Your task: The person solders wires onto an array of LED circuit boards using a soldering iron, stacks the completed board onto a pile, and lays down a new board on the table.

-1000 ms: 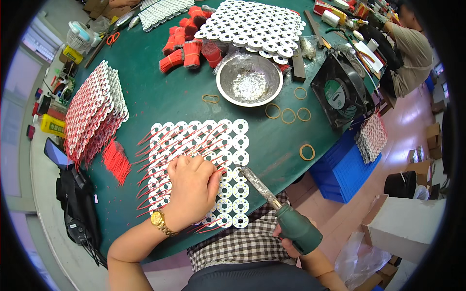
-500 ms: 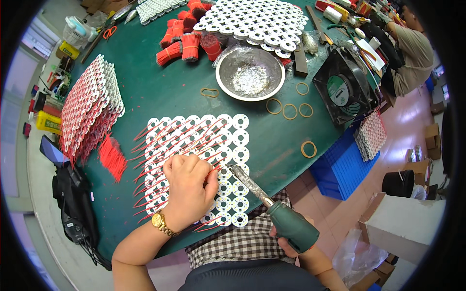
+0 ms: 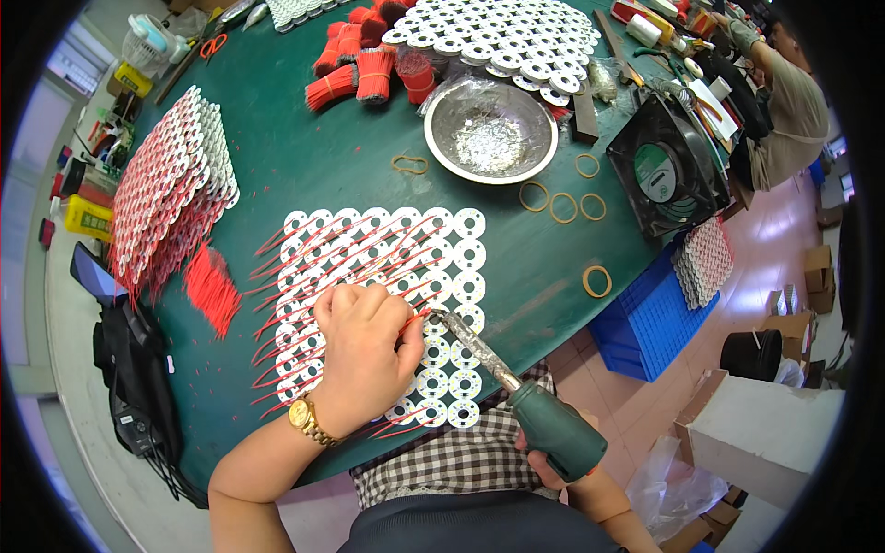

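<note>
A panel of round white LED circuit boards (image 3: 469, 286) lies on the green table in front of me. Red wires (image 3: 277, 278) run slantwise over many of its discs, and the right columns are mostly bare. Over the panel, my left hand (image 3: 367, 355), with a gold watch (image 3: 301, 415) on its wrist, pinches a red wire (image 3: 417, 318) between thumb and fingers. My right hand (image 3: 549, 470) is wrapped round the green handle of a soldering iron (image 3: 558, 431). Its tip meets a disc by the wire's end; whether they touch is hard to see.
Left of the panel lie loose red wires (image 3: 212, 290) and a stack of wired panels (image 3: 166, 203). Beyond are a metal bowl (image 3: 442, 152), bundled red wires (image 3: 375, 76), white panels (image 3: 498, 37) and rubber bands (image 3: 597, 281). At right stand a black fan (image 3: 659, 170), a blue crate (image 3: 636, 318) and a co-worker (image 3: 793, 101).
My view has shifted slightly, so the table's things sit a little differently. The iron's tip and the pinched wire stay close together at the panel; both hands keep their hold.
</note>
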Demonstrator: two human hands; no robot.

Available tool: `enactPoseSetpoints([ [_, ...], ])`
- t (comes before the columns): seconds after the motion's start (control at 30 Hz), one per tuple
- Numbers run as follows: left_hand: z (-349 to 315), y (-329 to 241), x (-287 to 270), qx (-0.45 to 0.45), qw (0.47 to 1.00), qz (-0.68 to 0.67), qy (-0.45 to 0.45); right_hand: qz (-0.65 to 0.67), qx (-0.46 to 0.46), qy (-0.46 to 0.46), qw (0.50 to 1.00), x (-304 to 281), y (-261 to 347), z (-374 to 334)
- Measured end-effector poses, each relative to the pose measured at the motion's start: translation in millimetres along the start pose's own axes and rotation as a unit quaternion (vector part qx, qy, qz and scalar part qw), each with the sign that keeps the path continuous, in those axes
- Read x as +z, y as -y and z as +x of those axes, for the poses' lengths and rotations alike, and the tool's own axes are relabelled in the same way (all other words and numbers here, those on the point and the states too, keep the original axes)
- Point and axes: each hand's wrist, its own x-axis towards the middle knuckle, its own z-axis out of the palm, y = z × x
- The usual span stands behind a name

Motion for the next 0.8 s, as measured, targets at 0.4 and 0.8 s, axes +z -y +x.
enactPoseSetpoints([
  [0.4, 0, -1, -1, -0.002, 1.000, 0.008, 0.008, -0.007, 0.033, 0.022, 0.999, -2, 8, 3],
  [0.8, -2, 0, -3, -0.015, 0.999, -0.029, -0.044, -0.072, 0.017, 0.009, 0.997, -10, 5, -16],
])
